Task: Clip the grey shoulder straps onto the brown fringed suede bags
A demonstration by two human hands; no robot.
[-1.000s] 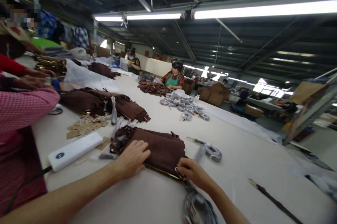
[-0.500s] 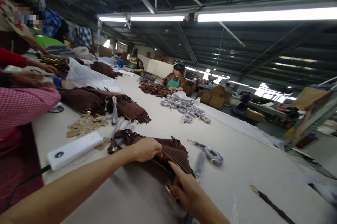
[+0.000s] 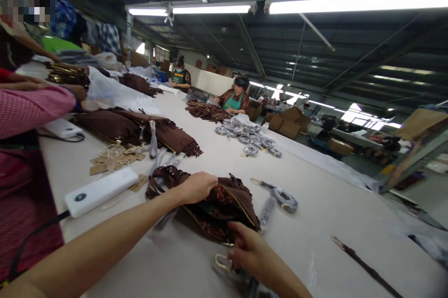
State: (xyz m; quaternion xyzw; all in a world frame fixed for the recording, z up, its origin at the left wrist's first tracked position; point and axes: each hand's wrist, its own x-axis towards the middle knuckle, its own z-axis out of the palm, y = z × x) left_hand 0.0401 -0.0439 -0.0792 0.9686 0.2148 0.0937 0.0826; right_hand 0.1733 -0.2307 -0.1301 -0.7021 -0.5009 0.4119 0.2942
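A dark brown fringed bag [image 3: 245, 197] lies in front of me with its zipped mouth spread apart, and a red patterned lining shows inside. My left hand [image 3: 199, 187] is closed on the far edge of the opening. At the near right corner, my right hand [image 3: 251, 247] has curled fingers on the bag's edge beside the zip end; the exact grip is partly hidden. Just below that hand is a gold clasp [image 3: 223, 261], with wrapped strap parts partly under the hand. To the bag's right lies a coiled strap [image 3: 285, 200] in clear wrapping.
A white power bank [image 3: 101, 191] with a black cable and several brown tags [image 3: 117, 160] lie left. More brown bags [image 3: 108, 126] lie beyond. Wrapped straps [image 3: 245, 132] are piled farther back; a brown strap [image 3: 366, 266] lies right. Co-workers sit or stand around the table [image 3: 322, 204].
The bag's mouth has opened wider, showing much more lining. My right hand has shifted slightly down and right. At left, the co-worker's pink sleeve has drawn back, revealing another white device.
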